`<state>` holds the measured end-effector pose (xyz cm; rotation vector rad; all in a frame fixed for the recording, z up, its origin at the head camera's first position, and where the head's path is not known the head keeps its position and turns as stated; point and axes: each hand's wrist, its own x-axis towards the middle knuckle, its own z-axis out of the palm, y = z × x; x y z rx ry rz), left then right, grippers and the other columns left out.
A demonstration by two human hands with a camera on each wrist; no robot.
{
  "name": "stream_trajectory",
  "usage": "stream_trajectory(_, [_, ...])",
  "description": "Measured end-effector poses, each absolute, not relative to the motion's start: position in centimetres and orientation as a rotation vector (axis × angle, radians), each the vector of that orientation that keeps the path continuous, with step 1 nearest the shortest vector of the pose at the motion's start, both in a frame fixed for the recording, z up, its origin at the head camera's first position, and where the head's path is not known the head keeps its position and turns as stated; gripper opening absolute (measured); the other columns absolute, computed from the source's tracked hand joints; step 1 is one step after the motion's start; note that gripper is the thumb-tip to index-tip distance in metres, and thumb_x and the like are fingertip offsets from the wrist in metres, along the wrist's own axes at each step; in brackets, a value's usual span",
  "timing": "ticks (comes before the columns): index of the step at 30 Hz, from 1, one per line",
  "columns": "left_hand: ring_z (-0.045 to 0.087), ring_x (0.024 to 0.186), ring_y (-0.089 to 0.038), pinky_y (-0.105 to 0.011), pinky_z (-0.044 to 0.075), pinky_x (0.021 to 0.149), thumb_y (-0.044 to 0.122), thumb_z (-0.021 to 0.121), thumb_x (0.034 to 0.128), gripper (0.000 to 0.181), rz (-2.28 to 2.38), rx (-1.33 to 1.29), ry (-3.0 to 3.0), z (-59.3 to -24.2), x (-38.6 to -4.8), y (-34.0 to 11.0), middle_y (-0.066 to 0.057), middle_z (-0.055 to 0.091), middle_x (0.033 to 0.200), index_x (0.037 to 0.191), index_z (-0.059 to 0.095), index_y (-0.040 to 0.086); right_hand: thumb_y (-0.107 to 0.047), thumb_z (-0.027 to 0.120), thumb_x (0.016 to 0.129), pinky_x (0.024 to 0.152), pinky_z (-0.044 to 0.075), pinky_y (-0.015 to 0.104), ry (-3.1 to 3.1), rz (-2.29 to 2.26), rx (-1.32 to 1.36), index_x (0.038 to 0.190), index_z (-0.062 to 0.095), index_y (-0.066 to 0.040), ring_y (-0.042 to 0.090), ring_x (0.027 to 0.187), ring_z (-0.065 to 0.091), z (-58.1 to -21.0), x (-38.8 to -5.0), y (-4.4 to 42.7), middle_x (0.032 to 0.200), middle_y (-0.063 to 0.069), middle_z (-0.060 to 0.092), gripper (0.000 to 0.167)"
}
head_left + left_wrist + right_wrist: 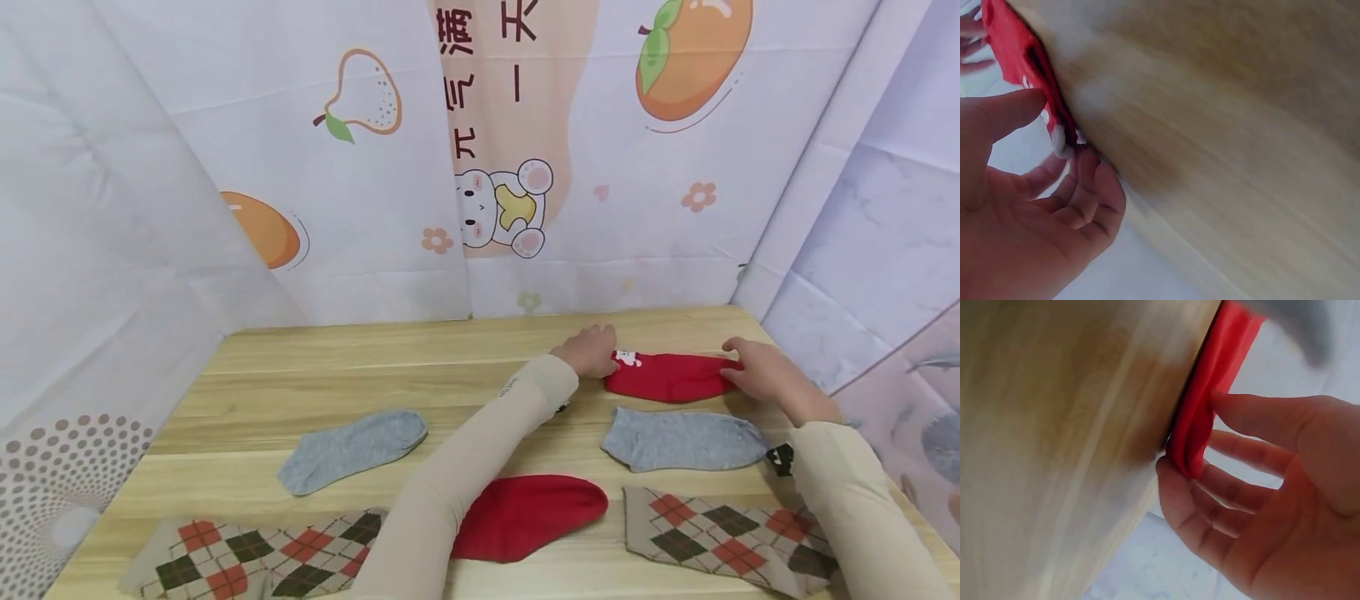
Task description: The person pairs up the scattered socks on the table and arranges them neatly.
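A red sock (667,377) with a small white figure near its left end lies flat at the back right of the wooden table. My left hand (588,352) pinches that left end; in the left wrist view its thumb (1019,111) presses on the red cloth and the fingers curl at the edge. At the opposite end, my right hand (772,379) holds the sock between thumb and fingers, as the right wrist view shows with the red sock's folded tip (1190,453). Just in front lies a grey sock (686,439), touched by neither hand.
Another grey sock (352,450) lies left of centre. A second red sock (528,512) is partly covered by the left sleeve. Argyle socks lie along the front, one on the left (247,554) and one on the right (720,533). Printed curtains (600,283) stand behind the table.
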<state>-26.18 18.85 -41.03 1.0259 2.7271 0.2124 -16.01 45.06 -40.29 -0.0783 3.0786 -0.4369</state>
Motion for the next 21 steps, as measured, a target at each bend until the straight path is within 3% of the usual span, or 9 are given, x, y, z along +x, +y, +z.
stream_trajectory(5, [0.046,0.075,-0.011,-0.020,0.039,0.066,0.032,0.066,0.0959,0.023,0.320,1.031,2.655,-41.3,-27.2,17.9,0.001,0.053,0.084,0.093,0.058,0.011,-0.005,0.069,0.085,0.066,0.049,0.042,3.058,-0.449,-0.106,0.088,0.063,0.010,0.027,0.069,0.054,-40.1,-16.0,45.1,0.073,0.012,0.063,0.016])
stream_trajectory(7, [0.045,0.072,-0.011,-0.020,0.037,0.063,0.029,0.066,0.0968,0.023,0.395,1.038,2.622,-41.3,-27.6,17.4,0.001,0.052,0.080,0.088,0.056,0.011,-0.005,0.068,0.086,0.061,0.045,0.036,3.060,-0.473,-0.114,0.082,0.064,0.007,0.023,0.065,0.052,-40.0,-16.0,45.1,0.068,0.005,0.060,0.014])
stream_trajectory(16, [0.063,0.062,-0.013,-0.020,0.050,0.059,0.011,0.064,0.0973,0.014,0.906,0.991,2.422,-41.1,-29.5,16.0,-0.007,0.064,0.077,0.094,0.052,0.005,-0.006,0.064,0.091,0.059,0.046,0.035,3.114,-0.584,-0.129,0.089,0.062,0.008,0.023,0.065,0.057,-39.1,-15.8,45.2,0.071,0.006,0.064,0.014])
stream_trajectory(21, [0.063,0.061,-0.012,-0.019,0.051,0.059,0.007,0.067,0.0949,0.015,0.991,0.949,2.380,-41.2,-29.7,14.8,-0.006,0.062,0.076,0.096,0.052,0.002,-0.004,0.064,0.091,0.054,0.045,0.032,3.128,-0.681,-0.166,0.089,0.061,0.008,0.016,0.058,0.056,-39.3,-15.9,45.0,0.069,0.006,0.065,0.013])
